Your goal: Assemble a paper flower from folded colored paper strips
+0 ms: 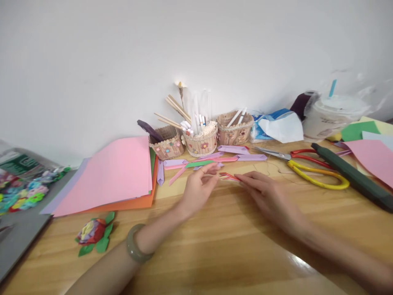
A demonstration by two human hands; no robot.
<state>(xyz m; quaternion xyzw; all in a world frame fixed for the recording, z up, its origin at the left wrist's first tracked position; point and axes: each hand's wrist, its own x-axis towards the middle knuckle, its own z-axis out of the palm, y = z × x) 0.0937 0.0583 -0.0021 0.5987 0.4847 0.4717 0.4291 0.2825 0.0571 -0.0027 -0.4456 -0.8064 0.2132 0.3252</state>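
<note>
The right hand (272,196) pinches a red paper strip (229,175) over the table (211,237); I cannot tell whether the left hand (199,185) grips it.

The counter (196,254) is smooth wood, glossy towards 4 o'clock. Matt paper forms the pink sheet (113,176) between 8 and 9, the crinkled flower (92,231) at 8 and the central red strip (229,176). The scissors (286,156) at 3 have shiny metal blades; the bangle (131,245) at 7 looks polished, stone-like.
</note>
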